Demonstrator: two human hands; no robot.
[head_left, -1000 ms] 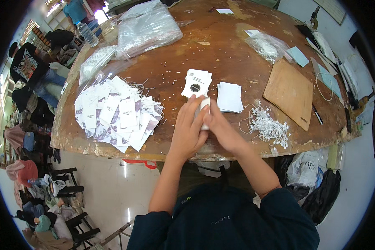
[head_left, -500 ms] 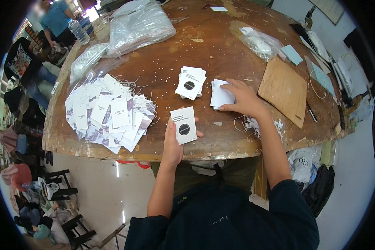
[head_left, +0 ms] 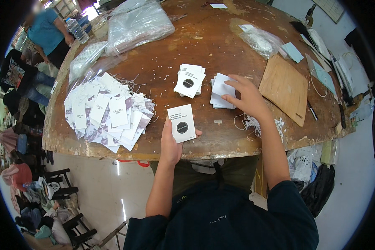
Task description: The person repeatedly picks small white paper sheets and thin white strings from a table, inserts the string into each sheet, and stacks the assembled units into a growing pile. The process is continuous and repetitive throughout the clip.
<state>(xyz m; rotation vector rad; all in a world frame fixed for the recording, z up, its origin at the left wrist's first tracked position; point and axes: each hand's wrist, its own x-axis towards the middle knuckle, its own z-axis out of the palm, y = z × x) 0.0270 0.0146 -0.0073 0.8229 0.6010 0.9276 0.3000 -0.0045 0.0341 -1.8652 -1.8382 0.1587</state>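
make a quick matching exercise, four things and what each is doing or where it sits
Things
1. left hand
2. right hand
3. wooden board
4. tag pile

Descriptions
A. on the left side of the table
B. holding a card with a black circle
C. on the table's right side
D. at the plain white cards

Pairs: 1-B, 2-D, 3-C, 4-A

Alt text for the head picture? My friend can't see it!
The left hand holds a white card with a black circle; the right hand is at a plain white stack. Strung tags lie heaped on the wooden table, left.
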